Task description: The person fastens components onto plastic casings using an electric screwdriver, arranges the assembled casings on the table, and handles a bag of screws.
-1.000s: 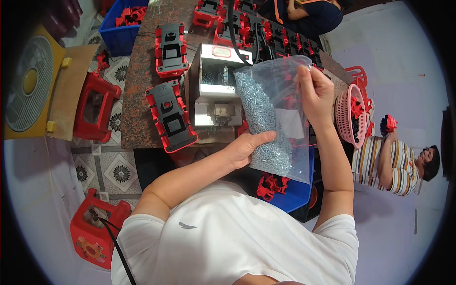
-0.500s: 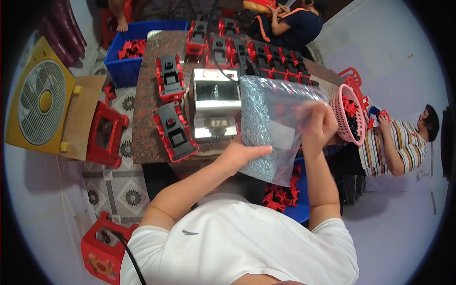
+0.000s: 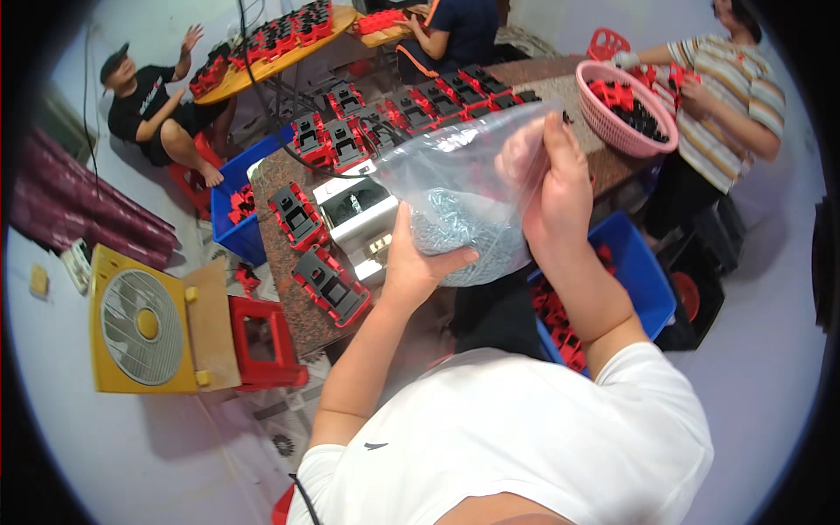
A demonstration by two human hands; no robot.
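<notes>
A clear plastic bag (image 3: 477,156), its lower part full of small silvery screws or pins (image 3: 451,219), is held in front of my chest. My left hand (image 3: 411,262) grips its lower left side, with the thumb across the front. At the upper right edge, my right hand (image 3: 560,188) is closed on the plastic; some fingers show through the film, and I cannot tell whether they are inside the bag. Just left of the bag, a silver box-shaped device (image 3: 359,213) stands on the stone table (image 3: 293,319), partly hidden by it.
Red-and-black plastic assemblies (image 3: 331,284) cover parts of the table. A pink basket (image 3: 626,109) stands right. Blue bins (image 3: 643,271) hold red parts. Left is a yellow fan (image 3: 140,324) near a red stool (image 3: 262,341). Several co-workers (image 3: 717,105) sit around; a cable (image 3: 254,79) hangs ahead.
My view has turned, showing more of the room's far side. The bag has tipped, so its contents gather low. My right hand has opened out from a fist-like pinch along the bag's edge.
</notes>
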